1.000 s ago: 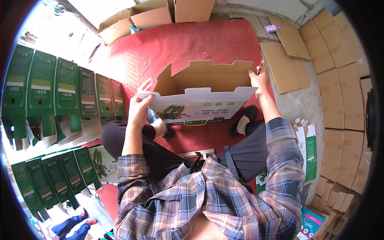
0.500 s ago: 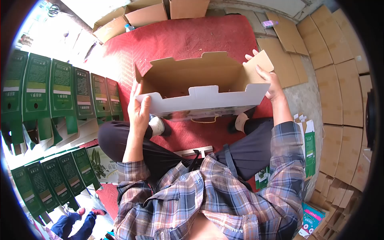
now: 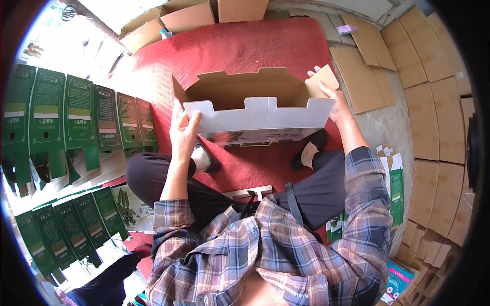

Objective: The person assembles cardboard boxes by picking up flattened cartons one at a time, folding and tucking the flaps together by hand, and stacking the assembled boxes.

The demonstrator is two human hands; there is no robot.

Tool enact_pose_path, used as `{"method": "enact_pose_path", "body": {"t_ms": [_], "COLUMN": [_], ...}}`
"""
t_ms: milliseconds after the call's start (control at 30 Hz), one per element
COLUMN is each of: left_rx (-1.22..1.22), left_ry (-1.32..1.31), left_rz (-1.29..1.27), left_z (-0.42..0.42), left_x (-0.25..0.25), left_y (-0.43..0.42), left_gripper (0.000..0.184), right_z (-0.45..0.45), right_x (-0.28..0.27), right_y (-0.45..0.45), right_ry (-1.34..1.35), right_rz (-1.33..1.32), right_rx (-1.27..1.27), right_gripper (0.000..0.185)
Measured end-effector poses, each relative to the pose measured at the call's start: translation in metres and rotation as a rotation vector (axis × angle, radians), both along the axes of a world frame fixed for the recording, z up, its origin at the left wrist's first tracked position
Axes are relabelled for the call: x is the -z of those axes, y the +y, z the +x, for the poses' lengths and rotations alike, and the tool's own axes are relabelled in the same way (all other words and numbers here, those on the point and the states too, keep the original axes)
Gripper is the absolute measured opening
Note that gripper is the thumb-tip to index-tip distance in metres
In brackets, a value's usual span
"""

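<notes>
A printed carton (image 3: 255, 118) with an open top and brown inside is held up between my two hands, above the red mat (image 3: 265, 46). My left hand (image 3: 184, 127) grips its left end, thumb at the front edge. At the right end, my right hand (image 3: 333, 97) has its thumb on the inner side of a raised brown flap (image 3: 324, 81) and its fingers behind. A yellow handle (image 3: 258, 144) shows low on the carton's front.
Green printed cartons (image 3: 80, 115) stand in rows at the left. Brown boxes (image 3: 424, 122) are stacked at the right, near flat cardboard sheets (image 3: 357, 76). Open brown boxes (image 3: 188, 19) line the back. Another person's leg (image 3: 104, 280) is at lower left.
The carton has tipped so its open top shows more, and its right flap now stands up by my right hand. At lower left, the other person's legs have moved nearer the mat.
</notes>
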State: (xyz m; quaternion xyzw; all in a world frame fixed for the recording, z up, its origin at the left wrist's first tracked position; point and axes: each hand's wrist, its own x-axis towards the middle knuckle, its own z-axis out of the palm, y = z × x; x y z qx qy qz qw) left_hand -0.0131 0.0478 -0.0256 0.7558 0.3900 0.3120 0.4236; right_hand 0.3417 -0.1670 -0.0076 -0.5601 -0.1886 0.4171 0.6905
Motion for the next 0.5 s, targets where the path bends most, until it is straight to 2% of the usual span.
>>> {"method": "enact_pose_path", "body": {"t_ms": [67, 100, 133, 200, 233, 267, 333, 367, 433, 500], "left_rx": [-0.044, -0.023, -0.025, -0.072, -0.064, -0.060, -0.104, -0.108, -0.131, -0.167], "left_ry": [-0.056, -0.106, -0.107, 0.106, 0.121, 0.121, 0.296, 0.218, 0.222, 0.162], "left_rz": [0.054, 0.008, 0.009, 0.254, 0.308, 0.305, 0.211, 0.105, 0.139, 0.197], "left_z": [0.001, 0.003, 0.006, 0.013, 0.018, 0.022, 0.028, 0.030, 0.025, 0.018], "left_x": [0.008, 0.008, 0.008, 0.006, 0.004, 0.003, -0.004, -0.009, -0.008, -0.011], "left_y": [0.006, 0.006, 0.005, 0.001, -0.001, -0.002, -0.003, -0.003, 0.000, 0.005], "left_gripper": [0.031, 0.039, 0.039, 0.047, 0.055, 0.055, 0.058, 0.054, 0.050, 0.046], "right_z": [0.004, 0.005, 0.007, 0.006, 0.004, 0.002, -0.009, -0.012, -0.010, -0.006], "right_x": [0.000, 0.000, 0.001, 0.003, 0.005, 0.007, -0.002, -0.004, -0.004, -0.003], "right_y": [0.001, 0.002, 0.003, 0.006, 0.006, 0.006, 0.009, 0.010, 0.008, 0.005], "right_ry": [-0.009, 0.038, 0.085, 0.075, -0.044, -0.164, -0.220, -0.212, -0.204, -0.119], "right_rz": [-0.013, 0.019, 0.051, 0.032, 0.006, -0.024, -0.082, -0.088, -0.092, 0.025], "right_rx": [0.025, 0.041, 0.056, 0.094, 0.073, 0.053, 0.070, 0.088, 0.106, 0.169], "right_gripper": [0.047, 0.047, 0.047, 0.045, 0.045, 0.046, 0.045, 0.044, 0.044, 0.043]}}
